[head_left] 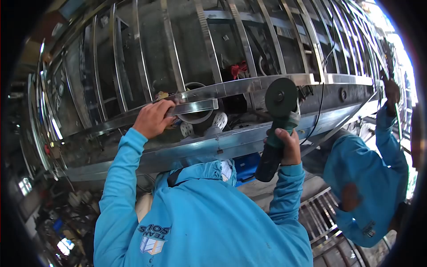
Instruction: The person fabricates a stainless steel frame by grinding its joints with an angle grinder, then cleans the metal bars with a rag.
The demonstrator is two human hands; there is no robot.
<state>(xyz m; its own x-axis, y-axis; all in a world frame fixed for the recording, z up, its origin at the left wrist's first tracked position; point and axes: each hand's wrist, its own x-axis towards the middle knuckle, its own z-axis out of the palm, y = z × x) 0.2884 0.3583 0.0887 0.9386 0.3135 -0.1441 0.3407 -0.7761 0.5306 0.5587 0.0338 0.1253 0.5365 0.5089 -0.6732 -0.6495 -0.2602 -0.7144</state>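
Observation:
My right hand (287, 144) is wrapped round a dark green angle grinder (270, 158), held upright with its flat round disc (276, 106) at the top. The disc overlaps the long shiny metal rail (242, 86) in this view. On the left, my left hand (153, 119) is closed over a short square metal tube (195, 107), which lies along the near side of that rail. Its open end points right, toward the grinder. A black cord (321, 104) runs beside the grinder.
Upright metal bars (170, 49) of a large frame stand beyond the rail. A wide metal beam (200, 149) crosses nearer to me, with white perforated shoes (219, 120) behind it. Another person in a blue jacket (367, 171) is at the right, a hand (391, 91) raised at the frame.

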